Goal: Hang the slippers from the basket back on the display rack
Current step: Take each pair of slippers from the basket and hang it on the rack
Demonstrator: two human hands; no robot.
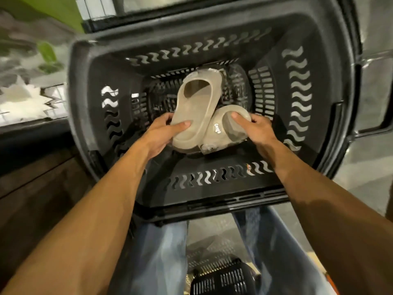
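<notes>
Grey floor (365, 171), black basket (202, 50); slippers (188, 109) inside in left hand (159, 135), right hand (258, 133).

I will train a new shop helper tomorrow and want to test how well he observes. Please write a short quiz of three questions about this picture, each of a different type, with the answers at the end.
1. True or false: both beige slippers are inside the black basket.
2. What does the left hand hold?
A) the rim of the basket
B) the heel end of a slipper
C) nothing
3. Fill in the missing word: the right hand grips the other slipper, whose strap bears a white ____.

Key: 1 true; 2 B; 3 logo.
</notes>
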